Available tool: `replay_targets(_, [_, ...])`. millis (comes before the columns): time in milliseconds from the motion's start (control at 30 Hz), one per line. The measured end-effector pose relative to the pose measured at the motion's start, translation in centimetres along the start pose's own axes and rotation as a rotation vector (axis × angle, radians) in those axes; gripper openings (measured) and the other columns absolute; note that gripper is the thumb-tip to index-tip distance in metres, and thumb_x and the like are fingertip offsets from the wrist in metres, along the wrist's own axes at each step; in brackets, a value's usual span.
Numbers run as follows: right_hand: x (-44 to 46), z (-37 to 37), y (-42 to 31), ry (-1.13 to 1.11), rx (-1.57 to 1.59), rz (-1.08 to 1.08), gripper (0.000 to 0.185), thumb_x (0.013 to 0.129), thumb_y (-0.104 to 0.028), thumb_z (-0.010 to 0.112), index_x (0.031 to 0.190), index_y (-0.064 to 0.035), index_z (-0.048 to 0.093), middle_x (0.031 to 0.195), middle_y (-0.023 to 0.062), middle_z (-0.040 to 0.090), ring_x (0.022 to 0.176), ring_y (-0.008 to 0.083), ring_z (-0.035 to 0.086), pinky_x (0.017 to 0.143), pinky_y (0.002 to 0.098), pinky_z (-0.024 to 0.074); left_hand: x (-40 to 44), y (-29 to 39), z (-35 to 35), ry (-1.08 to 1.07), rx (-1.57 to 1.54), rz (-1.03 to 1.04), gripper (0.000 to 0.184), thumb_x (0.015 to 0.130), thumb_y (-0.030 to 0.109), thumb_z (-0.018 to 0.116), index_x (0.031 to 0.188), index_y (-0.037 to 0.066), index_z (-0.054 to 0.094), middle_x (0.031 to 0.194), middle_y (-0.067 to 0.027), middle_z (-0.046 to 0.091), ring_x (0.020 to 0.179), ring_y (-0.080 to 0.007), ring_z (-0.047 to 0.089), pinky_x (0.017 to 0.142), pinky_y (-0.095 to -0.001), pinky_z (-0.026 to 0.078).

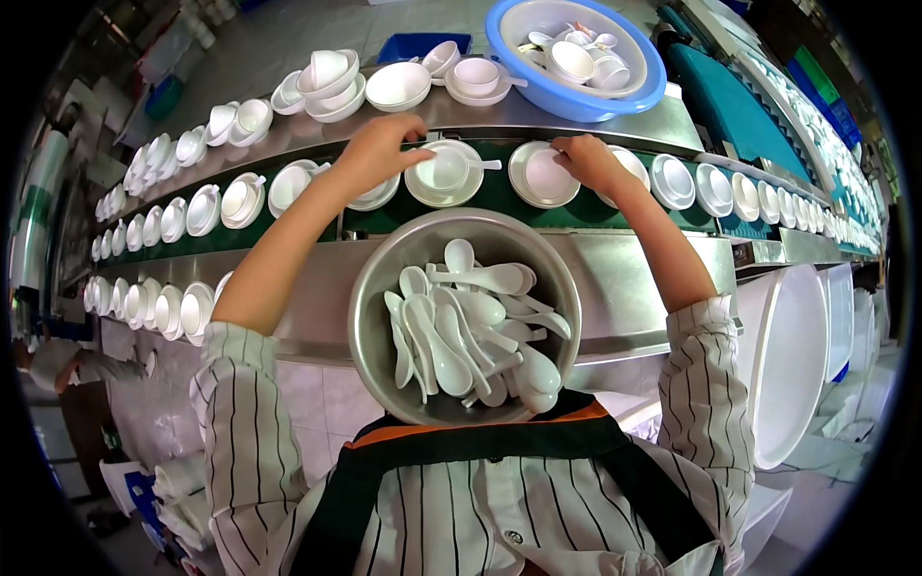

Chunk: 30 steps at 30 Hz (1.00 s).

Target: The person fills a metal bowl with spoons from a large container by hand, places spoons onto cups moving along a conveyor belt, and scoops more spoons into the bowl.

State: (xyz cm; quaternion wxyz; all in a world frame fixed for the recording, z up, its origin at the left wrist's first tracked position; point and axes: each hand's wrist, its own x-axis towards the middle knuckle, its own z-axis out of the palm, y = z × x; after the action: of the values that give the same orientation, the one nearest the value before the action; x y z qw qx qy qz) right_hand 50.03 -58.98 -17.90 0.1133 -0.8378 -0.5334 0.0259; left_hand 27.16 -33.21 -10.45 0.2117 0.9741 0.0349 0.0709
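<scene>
My left hand (384, 151) hovers over the green belt, fingers apart and empty, just left of a white bowl (445, 168) that sits on a plate with a white spoon in it. At the right, my right hand (588, 158) has its fingers closed at the upper right rim of another white bowl (547, 175), also on a plate; what the fingertips hold is hidden. A steel basin (369, 317) full of white spoons (447, 355) stands in front of my chest, below the belt.
Stacked bowls and plates run along the green belt (384, 220) to both sides. Behind it, a steel shelf (538, 125) bears more bowls and a blue basin (653, 82) with dishes inside. Large white tubs (789, 365) stand at the right. A co-worker's arm (72, 368) shows far left.
</scene>
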Motion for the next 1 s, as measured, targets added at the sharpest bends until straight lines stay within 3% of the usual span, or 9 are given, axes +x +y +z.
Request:
replay_targets(200, [-0.4, -4.0, -7.6, 0.149, -0.087, -0.123, 0.022, 0.079, -0.023, 0.064, 0.09, -0.0051, 0.062, 0.077, 0.0144, 0.065, 0.076, 0.0322, 0.063, 0.066, 0.0412, 0.0501, -7.5, 8.6, -0.3, -0.638, -0.092, 0.212, 0.024, 0.076, 0.015, 0.067, 0.095, 0.002, 0.062, 0.089, -0.0135, 0.063, 0.086, -0.0307, 0.06, 0.076, -0.0401, 0.048])
replay_targets(267, [-0.9, -5.9, -11.4, 0.212, 0.038, -0.257, 0.014, 0.079, -0.017, 0.063, 0.086, -0.0052, 0.061, 0.075, 0.013, 0.064, 0.072, 0.0316, 0.063, 0.063, 0.0388, 0.0497, -8.8, 8.7, 1.6, -0.624, -0.083, 0.242, 0.023, 0.075, 0.014, 0.066, 0.095, 0.003, 0.062, 0.088, -0.0138, 0.063, 0.086, -0.0313, 0.06, 0.076, -0.0415, 0.047])
replay_targets(400, [-3.6, -4.8, -17.4, -0.356, 0.161, -0.56, 0.015, 0.074, -0.019, 0.065, 0.084, -0.0073, 0.064, 0.074, 0.014, 0.064, 0.071, 0.0323, 0.063, 0.065, 0.0419, 0.0503, -9.2, 8.6, 2.6, -0.665, -0.043, 0.283, 0.022, 0.07, 0.012, 0.068, 0.09, 0.004, 0.063, 0.088, -0.0134, 0.062, 0.086, -0.0303, 0.059, 0.073, -0.0397, 0.048])
replay_targets(533, [-4.7, -2.9, -18.4, -0.472, -0.002, -0.561, 0.015, 0.069, -0.015, 0.065, 0.077, -0.0027, 0.065, 0.073, 0.016, 0.065, 0.067, 0.03, 0.065, 0.06, 0.0391, 0.0516, -9.1, 9.1, 0.1, -0.392, -0.079, 0.492, 0.013, 0.07, 0.01, 0.066, 0.081, 0.004, 0.061, 0.074, -0.0099, 0.058, 0.078, -0.029, 0.059, 0.068, -0.041, 0.047])
replay_targets(633, [-4.5, -6.2, -16.5, -0.483, 0.488, -0.446, 0.014, 0.075, -0.014, 0.063, 0.082, -0.0026, 0.06, 0.071, 0.0146, 0.062, 0.063, 0.0285, 0.062, 0.06, 0.0366, 0.0504, -8.0, 8.5, -3.2, -0.295, -0.23, 0.306, 0.011, 0.073, 0.005, 0.065, 0.083, 0.002, 0.06, 0.075, -0.0103, 0.06, 0.072, -0.025, 0.059, 0.065, -0.036, 0.047])
replay_targets(700, [-4.2, -8.1, -14.7, -0.47, 0.817, -0.153, 0.017, 0.08, -0.006, 0.063, 0.094, -0.0023, 0.055, 0.077, 0.0084, 0.063, 0.064, 0.0134, 0.061, 0.058, 0.0295, 0.0508, -6.2, 8.1, -5.6, -0.27, -0.274, 0.073, 0.011, 0.074, 0.003, 0.064, 0.083, 0.001, 0.059, 0.075, -0.0097, 0.061, 0.068, -0.0205, 0.059, 0.063, -0.0325, 0.046])
replay_targets(800, [-2.0, -7.2, -10.0, -0.073, 1.365, 0.008, 0.02, 0.084, -0.004, 0.061, 0.103, -0.0021, 0.054, 0.086, 0.0076, 0.065, 0.073, 0.0118, 0.063, 0.065, 0.0243, 0.0526, -3.3, 4.3, -4.3, 0.038, -0.286, -0.056, 0.009, 0.076, 0.003, 0.064, 0.082, 0.0, 0.058, 0.068, -0.0067, 0.061, 0.063, -0.0147, 0.058, 0.06, -0.0292, 0.046])
replay_targets(867, [-0.3, -5.5, -7.4, 0.293, 1.355, 0.152, 0.012, 0.085, -0.002, 0.059, 0.095, 0.0037, 0.056, 0.086, 0.0119, 0.065, 0.079, 0.0167, 0.066, 0.07, 0.0269, 0.056, -0.8, 1.2, -1.7, 0.183, -0.183, -0.061, 0.009, 0.075, 0.003, 0.064, 0.082, 0.0, 0.059, 0.068, -0.0094, 0.061, 0.063, -0.0189, 0.059, 0.06, -0.0306, 0.047])
replay_targets(1000, [1.5, 0.3, -3.2, 0.48, 1.435, 0.314, 0.012, 0.086, -0.004, 0.06, 0.092, 0.007, 0.057, 0.088, 0.0129, 0.064, 0.081, 0.0189, 0.066, 0.072, 0.027, 0.057, 2.7, -3.9, 4.2, 0.387, 0.104, -0.016, 0.004, 0.074, 0.006, 0.059, 0.076, 0.004, 0.056, 0.073, -0.0141, 0.061, 0.074, -0.0338, 0.059, 0.063, -0.0437, 0.045])
